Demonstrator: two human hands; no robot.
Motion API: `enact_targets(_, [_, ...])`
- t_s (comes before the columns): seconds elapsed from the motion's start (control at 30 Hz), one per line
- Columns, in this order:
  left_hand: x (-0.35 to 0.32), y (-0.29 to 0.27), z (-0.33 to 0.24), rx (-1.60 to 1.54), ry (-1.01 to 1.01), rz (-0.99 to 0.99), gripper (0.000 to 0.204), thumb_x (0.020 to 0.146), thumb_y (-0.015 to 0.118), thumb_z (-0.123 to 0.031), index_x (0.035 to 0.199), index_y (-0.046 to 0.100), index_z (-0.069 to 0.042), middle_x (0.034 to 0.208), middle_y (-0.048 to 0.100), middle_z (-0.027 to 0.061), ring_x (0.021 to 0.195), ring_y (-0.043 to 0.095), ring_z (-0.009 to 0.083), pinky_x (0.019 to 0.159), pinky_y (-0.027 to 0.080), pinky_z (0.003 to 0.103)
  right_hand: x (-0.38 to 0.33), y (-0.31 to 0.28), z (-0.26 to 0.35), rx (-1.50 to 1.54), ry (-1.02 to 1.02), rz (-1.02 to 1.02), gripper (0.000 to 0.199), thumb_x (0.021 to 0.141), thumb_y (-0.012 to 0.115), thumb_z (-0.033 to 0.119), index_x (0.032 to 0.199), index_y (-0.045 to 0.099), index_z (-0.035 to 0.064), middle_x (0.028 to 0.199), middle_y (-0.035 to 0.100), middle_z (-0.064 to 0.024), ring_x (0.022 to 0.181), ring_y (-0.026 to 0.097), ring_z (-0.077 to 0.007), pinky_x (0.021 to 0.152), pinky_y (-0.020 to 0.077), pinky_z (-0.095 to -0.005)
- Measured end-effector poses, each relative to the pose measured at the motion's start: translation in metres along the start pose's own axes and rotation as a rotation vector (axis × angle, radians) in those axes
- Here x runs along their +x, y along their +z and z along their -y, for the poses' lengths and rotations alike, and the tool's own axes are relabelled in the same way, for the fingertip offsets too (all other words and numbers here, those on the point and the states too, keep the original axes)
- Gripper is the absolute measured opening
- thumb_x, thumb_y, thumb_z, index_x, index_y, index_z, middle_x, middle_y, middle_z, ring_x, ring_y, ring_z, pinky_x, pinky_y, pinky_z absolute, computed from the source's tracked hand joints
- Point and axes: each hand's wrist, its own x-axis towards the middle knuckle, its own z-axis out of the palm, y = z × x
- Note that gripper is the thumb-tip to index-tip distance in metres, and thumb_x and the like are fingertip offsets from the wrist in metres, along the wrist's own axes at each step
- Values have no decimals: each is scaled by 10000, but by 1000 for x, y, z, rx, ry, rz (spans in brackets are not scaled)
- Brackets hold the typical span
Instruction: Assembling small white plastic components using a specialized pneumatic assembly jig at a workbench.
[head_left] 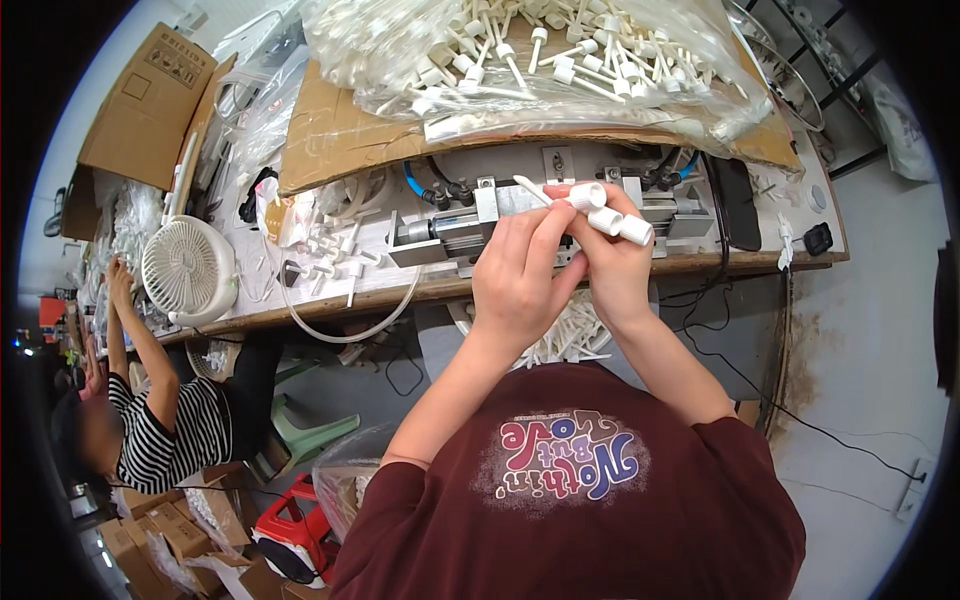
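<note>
My left hand (520, 275) and my right hand (612, 262) meet over the front edge of the workbench (300, 312). Together they grip a small bunch of white plastic pump caps with thin tubes (610, 212). The caps stick out past my right fingers and one tube points up to the left. Just behind the hands sits a grey metal pneumatic fixture (450, 235) with blue and black hoses. A clear bag full of the same white pump parts (540, 55) rests on cardboard at the back of the bench.
A small white fan (188, 270) stands at the bench's left. Loose white parts (335, 245) and clear tubing lie beside it. More white parts (570, 335) sit in a bin under the bench. A person in a striped shirt (165, 425) works at the left. Cardboard boxes (150, 100) stand at the far left.
</note>
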Motion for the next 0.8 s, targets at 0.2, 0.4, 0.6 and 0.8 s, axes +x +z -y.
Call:
enact_targets(0.2, [-10, -1, -4, -68, -74, 50, 536, 703, 802, 27, 1209, 636, -23, 991, 680, 120, 851, 690, 225, 693, 566, 322, -12, -8, -13, 5, 12, -88, 145, 935, 662, 11, 1076, 645, -16, 1041, 715, -96, 884, 674, -119, 783, 554, -252])
enact_targets(0.4, [-24, -12, 5, -7, -145, 231, 336, 747, 793, -11, 1075, 723, -42, 1014, 678, 77, 839, 687, 216, 692, 561, 311, -6, -39, -8, -221, -127, -81, 149, 942, 663, 32, 1078, 609, 4, 1056, 700, -120, 847, 677, -138, 784, 548, -274])
enact_targets(0.6, [-42, 11, 22, 204, 14, 354, 276, 778, 771, -123, 1042, 734, -51, 1172, 716, 52, 773, 688, 193, 666, 539, 316, -13, -53, 6, -370, -227, -32, 177, 908, 662, -45, 1084, 677, -27, 1073, 711, -105, 903, 714, -166, 811, 557, -268])
enact_targets(0.8, [-33, 16, 26, 226, 37, 404, 220, 784, 729, -95, 994, 730, -29, 1169, 712, 99, 678, 683, 188, 621, 508, 301, -18, -66, 2, -508, -351, 33, 259, 835, 630, -120, 1073, 689, -33, 1098, 707, -137, 920, 731, -212, 809, 571, -289])
